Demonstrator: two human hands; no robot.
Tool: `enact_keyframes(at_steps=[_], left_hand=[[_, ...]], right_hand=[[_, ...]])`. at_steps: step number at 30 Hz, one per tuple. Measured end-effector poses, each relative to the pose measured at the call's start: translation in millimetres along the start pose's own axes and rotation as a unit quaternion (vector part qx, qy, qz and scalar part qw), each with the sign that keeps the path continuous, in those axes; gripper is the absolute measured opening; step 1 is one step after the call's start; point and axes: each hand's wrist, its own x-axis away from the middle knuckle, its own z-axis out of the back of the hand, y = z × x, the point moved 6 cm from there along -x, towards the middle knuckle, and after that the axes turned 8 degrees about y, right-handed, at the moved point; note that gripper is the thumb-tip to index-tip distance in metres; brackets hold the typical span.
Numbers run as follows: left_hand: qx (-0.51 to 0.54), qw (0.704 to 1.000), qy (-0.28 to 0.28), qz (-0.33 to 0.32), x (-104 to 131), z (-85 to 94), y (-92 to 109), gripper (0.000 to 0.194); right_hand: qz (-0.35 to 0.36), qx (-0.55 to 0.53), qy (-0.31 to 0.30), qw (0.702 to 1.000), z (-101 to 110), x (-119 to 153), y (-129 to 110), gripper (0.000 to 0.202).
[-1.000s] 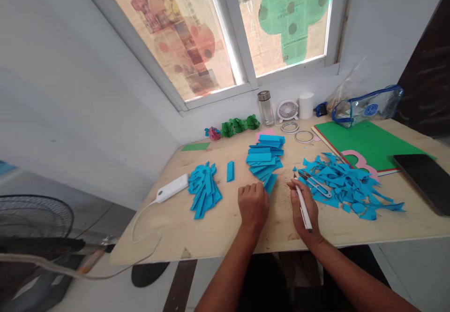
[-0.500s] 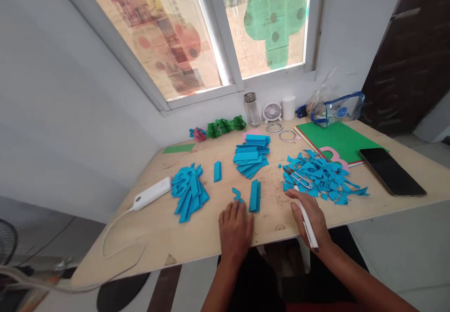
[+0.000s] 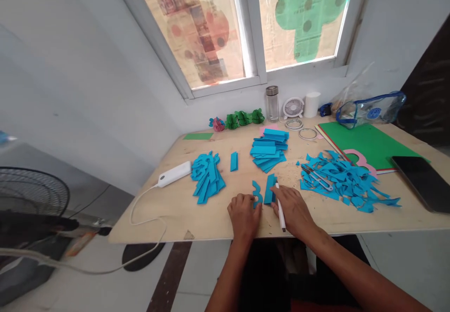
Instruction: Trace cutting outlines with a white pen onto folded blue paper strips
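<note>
My left hand (image 3: pixel 243 216) rests on the table, palm down, its fingers laid out beside a blue paper cutout (image 3: pixel 258 198) with a wavy, 3-like outline; thumb and fingertips touch its edge. In my right hand (image 3: pixel 294 211) is a white pen (image 3: pixel 281 211), its dark end toward me. The fingers of that same hand also reach the right edge of a folded blue paper strip (image 3: pixel 269 189), just right of the cutout. Whether they grip the strip, I cannot tell. Beyond lies a stack of folded blue strips (image 3: pixel 264 150).
Blue paper scraps (image 3: pixel 346 180) lie at right with a small white cutter (image 3: pixel 321 180) on them. Curly blue cutouts (image 3: pixel 209 180) are piled at left, near a white corded device (image 3: pixel 174 173). A phone (image 3: pixel 423 180), green sheets (image 3: pixel 372 143) and a glass bottle (image 3: pixel 272 104) stand farther off.
My right hand has moved left from beside the scraps to the folded strip, still with the pen. More of the wavy cutout shows beside my left hand. The view has turned left.
</note>
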Motion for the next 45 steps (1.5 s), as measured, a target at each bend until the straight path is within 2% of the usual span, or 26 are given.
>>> enact_keyframes(at_steps=[5, 9, 15, 17, 21, 25, 29, 33, 39, 43, 45], left_hand=[[0.02, 0.999, -0.03, 0.035, -4.5, -3.9, -4.4, 0.005], [0.059, 0.996, -0.019, 0.058, -0.9, -2.3, -7.1, 0.006], [0.149, 0.984, -0.005, 0.096, 1.8, -1.5, -15.5, 0.006], [0.193, 0.975, -0.015, 0.113, -1.0, -2.5, -17.4, 0.005], [0.257, 0.958, -0.045, 0.123, -10.5, -6.8, -7.2, 0.003], [0.203, 0.975, -0.059, 0.068, -17.3, -12.5, 14.9, 0.006], [0.107, 0.992, -0.058, 0.027, -14.1, -17.6, 24.3, 0.009], [0.083, 0.995, -0.052, 0.017, -7.3, -16.5, 21.6, 0.009], [0.142, 0.987, -0.067, -0.025, -14.6, -9.6, 6.7, 0.017], [0.113, 0.977, -0.109, -0.145, -25.4, -12.9, -0.3, 0.042], [0.102, 0.97, -0.129, -0.181, -26.7, -16.3, -2.9, 0.048]], right_hand=[[0.019, 0.018, -0.034, 0.999, -13.9, -1.3, -0.6, 0.034], [0.027, 0.017, -0.051, 0.998, -17.8, 0.6, -3.0, 0.035], [0.027, -0.045, -0.083, 0.995, -17.9, -2.8, -5.5, 0.037], [0.017, -0.075, -0.063, 0.995, -17.4, -3.1, -1.0, 0.039], [-0.049, -0.109, 0.028, 0.992, -12.1, -1.8, 17.2, 0.039], [-0.09, -0.09, 0.071, 0.989, -6.3, -0.8, 25.4, 0.038], [-0.058, -0.07, 0.049, 0.995, -7.4, -1.6, 19.4, 0.04], [-0.012, -0.04, -0.002, 0.999, -15.3, -0.4, 11.6, 0.041], [0.019, -0.003, -0.037, 0.999, -18.2, -0.7, 5.3, 0.038], [0.02, 0.009, -0.041, 0.999, -19.6, -2.4, 5.0, 0.036], [0.02, 0.015, -0.047, 0.999, -21.2, -4.4, 4.4, 0.036]])
